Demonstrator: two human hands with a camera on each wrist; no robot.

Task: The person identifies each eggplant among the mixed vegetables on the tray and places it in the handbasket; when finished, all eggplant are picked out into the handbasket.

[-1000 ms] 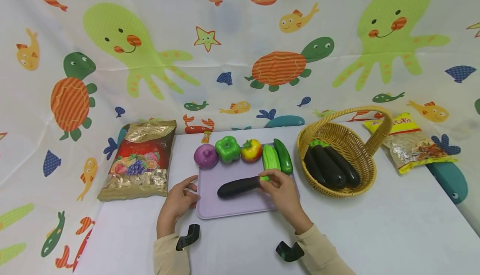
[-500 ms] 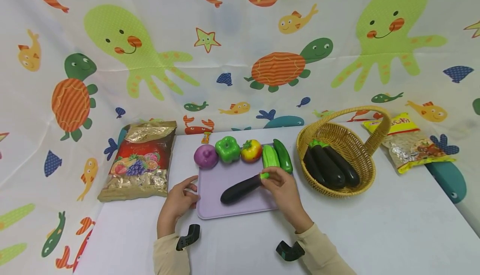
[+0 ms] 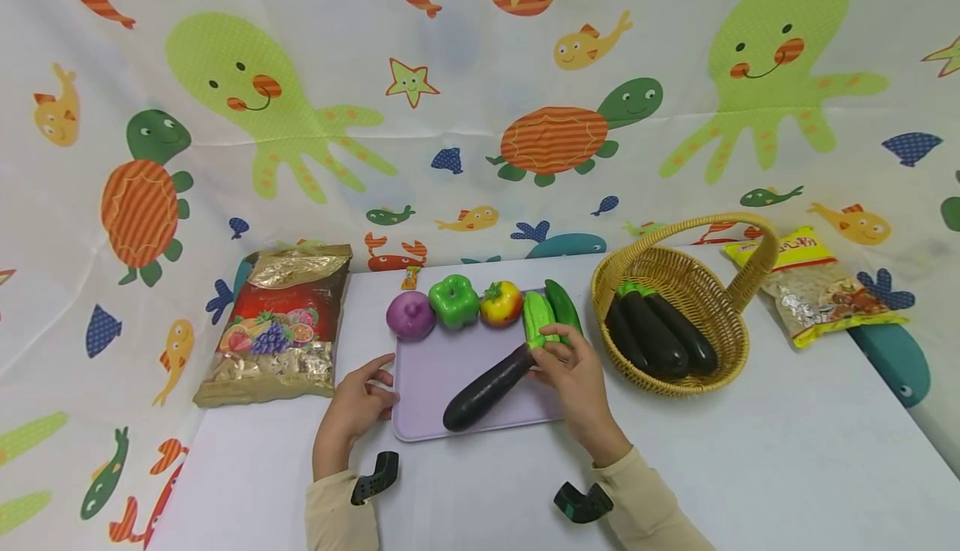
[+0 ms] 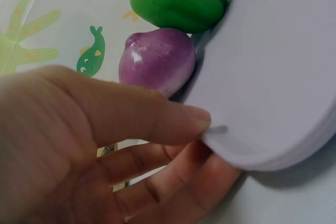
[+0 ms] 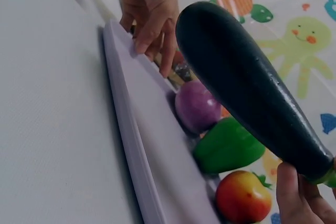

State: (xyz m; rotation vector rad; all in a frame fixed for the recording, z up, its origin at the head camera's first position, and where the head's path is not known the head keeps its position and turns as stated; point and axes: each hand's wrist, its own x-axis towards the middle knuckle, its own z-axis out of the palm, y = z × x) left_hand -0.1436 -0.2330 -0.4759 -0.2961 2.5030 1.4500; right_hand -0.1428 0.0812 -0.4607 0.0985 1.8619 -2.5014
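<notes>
In the head view my right hand pinches a dark eggplant by its green stem end. Its fat end points toward me over the lilac tray, and in the right wrist view the eggplant rises above the tray floor. My left hand holds the tray's left edge. Seen from the left wrist, the thumb lies on the tray rim with the fingers beneath. Along the far side sit a purple onion, a green bell pepper, a red-yellow tomato and two green cucumber-like vegetables.
Right of the tray stands a wicker basket with a tall handle, holding several eggplants. A yellow-topped food bag lies behind it. A gold-red bag leans at the left. A small orange packet lies behind the onion.
The eggplant has swung: its fat end came down toward the tray's near edge while my right hand lifted its stem end slightly away. My left hand stays on the tray edge.
</notes>
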